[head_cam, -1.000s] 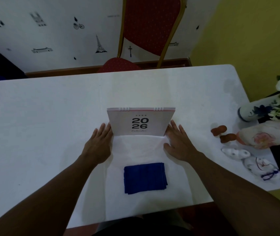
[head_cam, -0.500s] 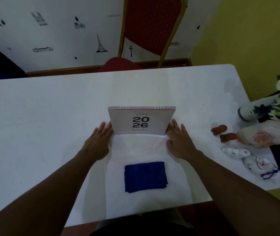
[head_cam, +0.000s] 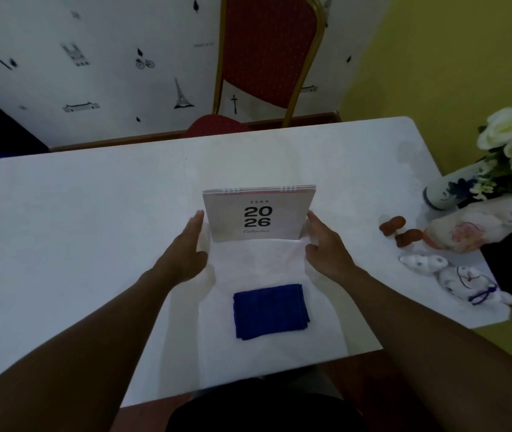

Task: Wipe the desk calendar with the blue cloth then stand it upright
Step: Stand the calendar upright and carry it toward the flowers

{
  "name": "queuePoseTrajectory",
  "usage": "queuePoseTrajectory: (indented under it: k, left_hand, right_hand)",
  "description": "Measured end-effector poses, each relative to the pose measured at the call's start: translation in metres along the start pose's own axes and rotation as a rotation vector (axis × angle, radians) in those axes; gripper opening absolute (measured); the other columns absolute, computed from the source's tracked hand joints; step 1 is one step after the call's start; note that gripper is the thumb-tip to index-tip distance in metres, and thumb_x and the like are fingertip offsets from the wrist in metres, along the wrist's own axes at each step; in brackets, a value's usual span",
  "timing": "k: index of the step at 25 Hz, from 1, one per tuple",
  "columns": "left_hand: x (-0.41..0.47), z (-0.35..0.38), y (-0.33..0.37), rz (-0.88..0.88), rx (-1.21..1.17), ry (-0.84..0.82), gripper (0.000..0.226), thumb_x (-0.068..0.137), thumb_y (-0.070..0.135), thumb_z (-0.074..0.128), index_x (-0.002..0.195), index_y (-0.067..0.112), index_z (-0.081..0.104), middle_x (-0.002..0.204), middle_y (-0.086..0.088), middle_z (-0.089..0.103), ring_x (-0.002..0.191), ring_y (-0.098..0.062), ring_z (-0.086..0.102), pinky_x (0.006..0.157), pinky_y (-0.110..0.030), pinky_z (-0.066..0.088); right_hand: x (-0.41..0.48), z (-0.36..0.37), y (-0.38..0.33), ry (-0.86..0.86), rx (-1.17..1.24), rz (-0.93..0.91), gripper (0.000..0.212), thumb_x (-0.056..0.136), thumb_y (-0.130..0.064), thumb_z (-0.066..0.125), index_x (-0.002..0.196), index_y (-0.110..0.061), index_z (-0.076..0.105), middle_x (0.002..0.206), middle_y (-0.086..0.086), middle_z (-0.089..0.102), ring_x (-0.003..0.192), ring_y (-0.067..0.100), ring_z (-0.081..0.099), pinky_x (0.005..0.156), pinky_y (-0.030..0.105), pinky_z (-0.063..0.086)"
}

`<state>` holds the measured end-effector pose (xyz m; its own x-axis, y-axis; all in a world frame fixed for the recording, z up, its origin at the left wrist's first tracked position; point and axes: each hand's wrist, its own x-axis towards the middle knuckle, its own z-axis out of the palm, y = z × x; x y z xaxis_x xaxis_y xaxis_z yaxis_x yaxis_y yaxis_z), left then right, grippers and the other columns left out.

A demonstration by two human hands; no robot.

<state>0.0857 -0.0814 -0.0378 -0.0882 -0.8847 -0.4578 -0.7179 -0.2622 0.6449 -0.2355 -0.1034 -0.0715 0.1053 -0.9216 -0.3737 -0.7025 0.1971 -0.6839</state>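
The desk calendar (head_cam: pixel 258 213), white with "2026" on its cover and wire binding on top, stands upright at the middle of the white table (head_cam: pixel 77 213). My left hand (head_cam: pixel 188 247) is beside its left edge and my right hand (head_cam: pixel 326 244) beside its right edge, both with fingers apart and lifted slightly off the table. Whether the fingertips touch the calendar I cannot tell. A folded blue cloth (head_cam: pixel 270 310) lies flat on a white sheet (head_cam: pixel 258 263) nearer to me, between my forearms.
A red chair with a gold frame (head_cam: pixel 268 57) stands behind the table's far edge. At the right edge are a vase of white flowers (head_cam: pixel 466 185), two small brown pieces (head_cam: pixel 401 230), a patterned pouch (head_cam: pixel 479 227) and white figurines (head_cam: pixel 454 275).
Both hands have lifted from flat on the table to hover at the calendar's sides. The camera has tilted, so the scene sits lower in view. Calendar and cloth stay put.
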Motion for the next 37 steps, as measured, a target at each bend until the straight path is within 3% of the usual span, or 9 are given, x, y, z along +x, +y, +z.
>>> queuePoseTrajectory:
  k: [5,10,14,19,22,26,29,33,37]
  left_hand:
    - [-0.007,-0.007,0.024,0.111,-0.280,0.032,0.103,0.080,-0.010,0.056,0.153,0.043,0.009,0.160,0.008,0.029,0.145,-0.024,0.031,0.117,-0.046,0.030]
    - [-0.009,-0.009,0.037,0.175,-0.479,0.022,0.106,0.073,-0.013,0.062,0.133,0.065,0.026,0.128,0.029,0.050,0.125,-0.009,0.046,0.106,-0.044,0.044]
    - [-0.003,-0.011,0.059,0.239,-0.407,-0.032,0.099,0.067,0.006,0.066,0.125,0.075,0.025,0.116,0.044,0.049,0.109,0.017,0.049,0.084,-0.008,0.045]
    - [0.032,0.003,0.112,0.301,-0.401,-0.089,0.104,0.069,-0.009,0.064,0.135,0.062,0.028,0.125,0.029,0.052,0.117,-0.006,0.052,0.088,-0.029,0.053]
    - [0.062,0.016,0.153,0.324,-0.378,-0.104,0.104,0.069,-0.009,0.062,0.143,0.053,0.024,0.132,0.018,0.049,0.125,-0.013,0.048,0.094,-0.037,0.050]
    - [0.106,0.037,0.207,0.336,-0.339,-0.159,0.105,0.069,-0.008,0.062,0.149,0.043,0.018,0.138,0.015,0.044,0.129,-0.014,0.042,0.099,-0.035,0.044]
    - [0.134,0.058,0.242,0.328,-0.331,-0.175,0.104,0.066,0.000,0.063,0.150,0.040,0.018,0.137,0.015,0.043,0.127,-0.013,0.042,0.097,-0.033,0.043]
    - [0.158,0.084,0.271,0.319,-0.322,-0.193,0.094,0.073,-0.004,0.061,0.148,0.036,0.022,0.131,0.017,0.044,0.118,-0.006,0.046,0.097,-0.035,0.046]
    - [0.166,0.106,0.281,0.304,-0.294,-0.215,0.084,0.082,-0.010,0.058,0.140,0.042,0.027,0.125,0.019,0.045,0.111,0.000,0.049,0.095,-0.031,0.050]
  right_hand:
    - [-0.008,0.005,-0.037,0.125,0.281,0.019,0.096,0.080,0.008,0.051,0.147,-0.057,0.030,0.127,-0.037,0.056,0.126,0.004,0.055,0.083,0.003,0.048]
    - [-0.016,0.002,-0.058,0.160,0.402,0.057,0.090,0.079,0.007,0.055,0.136,-0.062,0.041,0.107,-0.047,0.060,0.105,-0.006,0.062,0.061,0.008,0.054]
    - [-0.027,-0.009,-0.051,0.223,0.478,0.098,0.083,0.079,0.003,0.056,0.138,-0.053,0.045,0.116,-0.029,0.065,0.110,-0.003,0.064,0.066,0.009,0.055]
    - [-0.023,-0.051,-0.033,0.336,0.492,0.143,0.070,0.077,-0.005,0.055,0.131,-0.049,0.051,0.105,-0.034,0.067,0.104,-0.009,0.064,0.070,0.013,0.053]
    - [-0.012,-0.087,-0.023,0.420,0.474,0.182,0.073,0.069,-0.010,0.052,0.127,-0.054,0.050,0.093,-0.047,0.062,0.092,-0.016,0.062,0.077,0.001,0.042]
    - [0.006,-0.135,-0.001,0.505,0.465,0.238,0.074,0.065,-0.017,0.050,0.123,-0.063,0.047,0.097,-0.047,0.062,0.102,-0.001,0.063,0.091,0.039,0.047]
    - [0.017,-0.160,0.019,0.585,0.571,0.227,0.077,0.064,-0.013,0.048,0.128,-0.057,0.051,0.099,-0.036,0.068,0.092,0.006,0.070,0.069,0.040,0.060]
    - [0.023,-0.176,0.040,0.615,0.692,0.310,0.078,0.064,-0.013,0.040,0.127,-0.058,0.049,0.101,-0.022,0.071,0.053,0.040,0.068,0.033,0.035,0.049]
    - [0.024,-0.177,0.064,0.610,0.721,0.312,0.086,0.072,-0.001,0.045,0.145,-0.045,0.041,0.103,-0.021,0.070,0.048,0.004,0.069,0.034,0.026,0.053]
